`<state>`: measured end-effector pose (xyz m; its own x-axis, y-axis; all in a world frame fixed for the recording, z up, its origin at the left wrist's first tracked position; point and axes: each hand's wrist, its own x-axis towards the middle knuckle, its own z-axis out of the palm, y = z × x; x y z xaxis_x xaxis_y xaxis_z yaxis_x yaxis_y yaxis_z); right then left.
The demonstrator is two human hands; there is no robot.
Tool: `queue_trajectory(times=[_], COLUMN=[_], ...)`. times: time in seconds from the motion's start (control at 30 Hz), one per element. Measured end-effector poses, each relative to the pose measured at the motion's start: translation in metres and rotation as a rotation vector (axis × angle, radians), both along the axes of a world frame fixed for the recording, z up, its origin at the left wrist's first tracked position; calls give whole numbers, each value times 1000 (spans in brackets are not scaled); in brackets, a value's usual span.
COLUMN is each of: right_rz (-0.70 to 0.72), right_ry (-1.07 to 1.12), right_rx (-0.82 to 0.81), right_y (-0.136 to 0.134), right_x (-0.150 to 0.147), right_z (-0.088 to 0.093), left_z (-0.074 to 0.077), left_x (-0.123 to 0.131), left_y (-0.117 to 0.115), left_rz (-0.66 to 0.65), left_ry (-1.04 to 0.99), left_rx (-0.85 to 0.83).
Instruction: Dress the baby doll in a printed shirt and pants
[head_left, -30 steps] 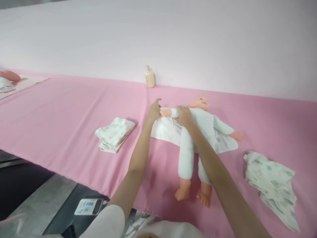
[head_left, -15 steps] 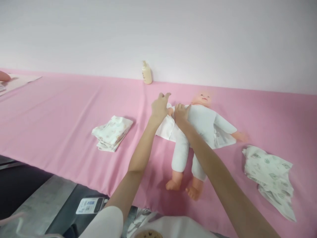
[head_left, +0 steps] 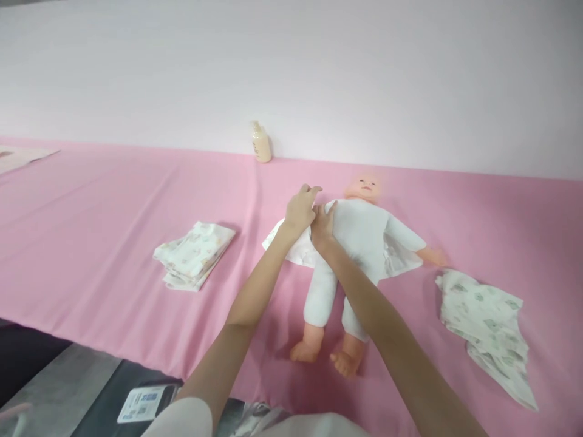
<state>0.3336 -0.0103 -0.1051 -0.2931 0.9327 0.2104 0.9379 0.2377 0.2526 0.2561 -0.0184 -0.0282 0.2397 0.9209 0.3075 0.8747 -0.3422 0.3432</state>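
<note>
A baby doll [head_left: 357,243] in white lies on its back on the pink-covered table, head toward the wall. A white shirt [head_left: 303,250] is spread under it, with one side reaching out to the left. My right hand [head_left: 322,226] is closed around the doll's arm near the shoulder, thumb raised. Close against it, my left hand [head_left: 300,209] is curled over the shirt, one finger sticking out; what it grips is hidden. The doll's arm on this side is covered by my hands. Its other arm [head_left: 430,255] stretches right, out of a white sleeve.
Folded patterned cloths [head_left: 195,255] lie to the left, and a crumpled leaf-print garment [head_left: 485,328] to the right. A cream pump bottle [head_left: 261,143] stands by the wall. A pale sheet [head_left: 22,158] lies at the far left. The table edge [head_left: 113,355] is near me.
My left hand has come right, up against my right hand, and the doll's hand between them is now hidden. The view has shifted slightly; another person's hand at far left has left it.
</note>
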Motion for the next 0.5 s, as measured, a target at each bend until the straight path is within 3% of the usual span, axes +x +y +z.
queue_trajectory(times=[0.1,0.23,0.37,0.5], right_rz=[37,10,-179,-457], right_ry=[71,299,462,675], right_rx=[-39,6,118,91], right_y=[-7,-21,-27,-16], right_x=[-1,7,35,84], right_z=[1,9,26,39], left_z=[-5,-8,-5,-2], left_x=[3,-4,-19,-30], left_y=[4,7,8,10], left_rz=[35,198,297,280], left_ry=[-4,119,161,5], left_rx=[-7,-130,-292,-332])
